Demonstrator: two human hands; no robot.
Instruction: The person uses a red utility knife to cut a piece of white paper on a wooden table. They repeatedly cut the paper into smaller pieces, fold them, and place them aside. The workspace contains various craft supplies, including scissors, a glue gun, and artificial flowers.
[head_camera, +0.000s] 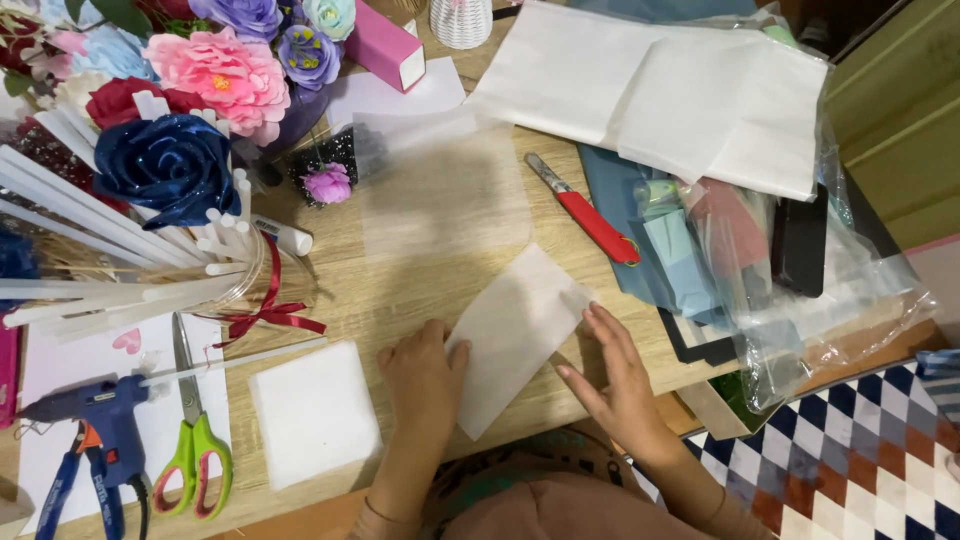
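Wood-grain surface (440, 290) carried everything, with a clear bag of coloured sheets (800, 250) well off beyond the right hand and a bunch of paper flowers (200, 90) far beyond the left hand. Between the two hands lay a white tissue sheet (515, 335), its long axis slanting from just beside the left hand's thumb up and away toward the right hand's fingertips. The left hand (422, 375) lay flat and open, fingers pressed on the sheet's near lower edge, gripping nothing. The right hand (620, 385) was also spread open, fingertips touching the sheet's far right edge, holding nothing closed. Both hands touched it, on opposite sides. A white square pad (312, 412) sat just left of the left hand, and green-handled scissors (195, 440) lay further left.
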